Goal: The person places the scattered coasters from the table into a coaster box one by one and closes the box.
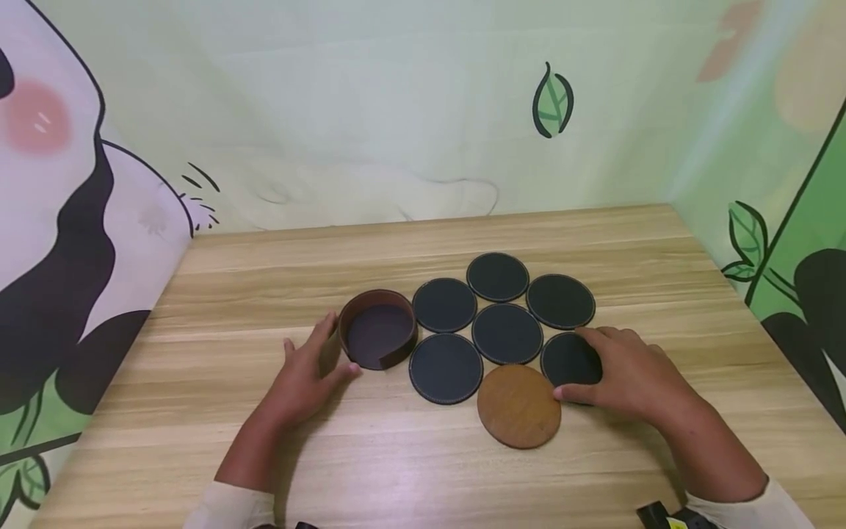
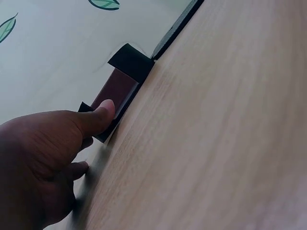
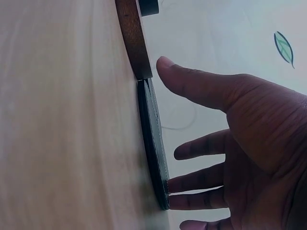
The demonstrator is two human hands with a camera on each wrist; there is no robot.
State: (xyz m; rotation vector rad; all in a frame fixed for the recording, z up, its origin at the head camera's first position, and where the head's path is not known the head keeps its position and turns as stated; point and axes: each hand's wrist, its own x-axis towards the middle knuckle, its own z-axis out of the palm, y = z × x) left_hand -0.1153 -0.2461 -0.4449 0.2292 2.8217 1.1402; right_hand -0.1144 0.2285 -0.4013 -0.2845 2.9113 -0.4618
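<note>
A round dark-brown coaster holder (image 1: pixel 378 297) with a gap in its front wall stands upright on the table. My left hand (image 1: pixel 300 389) grips it at the left, thumb at the front gap and fingers along the side; in the left wrist view the thumb lies against the holder (image 2: pixel 117 88). Over the rightmost black coaster (image 1: pixel 570 360) my right hand (image 1: pixel 631 375) spreads, its thumb close to a brown wooden disc (image 1: pixel 518 408). The right wrist view shows its fingers straight near that coaster's edge (image 3: pixel 153 143); whether they touch it I cannot tell.
Several other black stitched coasters lie flat in a cluster, among them a middle one (image 1: pixel 507 334) and a far one (image 1: pixel 498 277). The wooden table (image 1: pixel 264 272) meets a wall (image 1: pixel 370 147) with painted leaves and a panda-like figure.
</note>
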